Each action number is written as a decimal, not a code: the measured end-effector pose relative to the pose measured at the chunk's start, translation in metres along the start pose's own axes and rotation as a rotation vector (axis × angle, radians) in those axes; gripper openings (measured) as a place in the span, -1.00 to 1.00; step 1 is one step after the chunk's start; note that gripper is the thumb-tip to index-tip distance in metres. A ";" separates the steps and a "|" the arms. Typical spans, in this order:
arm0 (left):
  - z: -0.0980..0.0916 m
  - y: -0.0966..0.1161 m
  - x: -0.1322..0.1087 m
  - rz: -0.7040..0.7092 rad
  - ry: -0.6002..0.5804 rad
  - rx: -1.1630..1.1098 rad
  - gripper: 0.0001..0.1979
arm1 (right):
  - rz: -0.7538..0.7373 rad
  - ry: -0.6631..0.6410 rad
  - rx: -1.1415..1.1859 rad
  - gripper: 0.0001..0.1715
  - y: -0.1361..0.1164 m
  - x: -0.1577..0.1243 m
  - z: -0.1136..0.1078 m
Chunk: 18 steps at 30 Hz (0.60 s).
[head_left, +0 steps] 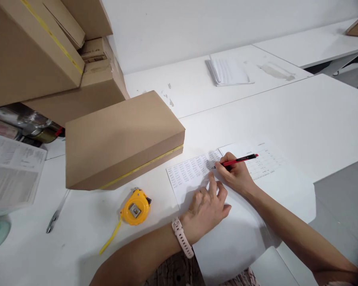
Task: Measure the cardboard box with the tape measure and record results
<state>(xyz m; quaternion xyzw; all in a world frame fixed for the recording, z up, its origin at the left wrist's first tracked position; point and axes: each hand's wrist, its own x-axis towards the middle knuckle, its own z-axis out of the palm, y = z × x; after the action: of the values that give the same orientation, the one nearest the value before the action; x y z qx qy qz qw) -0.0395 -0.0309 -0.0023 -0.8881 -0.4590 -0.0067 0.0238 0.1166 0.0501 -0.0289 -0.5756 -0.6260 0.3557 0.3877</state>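
A red and black pen (240, 160) is gripped in my right hand (235, 174), its tip touching a sheet of paper (186, 194). Rows of small handwriting fill the upper part of that sheet. My left hand (207, 206) lies on the sheet just below the pen tip, fingers stretched out and slightly bent, with nothing in them. To the left of it is a yellow tape measure (136, 207), with a short length of yellow tape sticking out. A second page (265, 159) with printed lines lies under and beyond my right hand.
A closed cardboard box (125, 139) with a yellow strip stands behind the tape measure. More cardboard boxes (32, 51) are stacked at the left. A clear pen (57, 212) and printed papers (12, 174) lie at the left; a paper stack (228, 72) sits near the wall.
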 end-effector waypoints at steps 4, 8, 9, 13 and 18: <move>0.001 0.000 0.000 -0.004 0.020 0.001 -0.42 | -0.021 0.013 -0.014 -0.69 0.001 0.000 0.001; 0.002 0.000 0.000 -0.004 0.027 -0.006 -0.43 | -0.019 0.004 -0.014 -0.70 0.001 0.000 0.001; 0.002 0.000 0.000 -0.003 0.026 -0.008 -0.43 | -0.017 -0.006 -0.012 -0.70 0.001 0.000 0.001; 0.000 0.000 0.000 0.001 0.025 -0.011 -0.42 | -0.020 -0.020 -0.029 -0.70 0.002 0.000 0.000; -0.001 0.000 0.000 -0.001 0.012 -0.007 -0.43 | -0.015 -0.010 -0.040 -0.70 0.004 -0.001 0.000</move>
<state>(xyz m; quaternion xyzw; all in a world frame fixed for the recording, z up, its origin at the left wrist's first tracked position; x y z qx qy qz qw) -0.0390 -0.0309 -0.0014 -0.8878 -0.4593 -0.0137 0.0236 0.1183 0.0496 -0.0322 -0.5768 -0.6393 0.3430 0.3755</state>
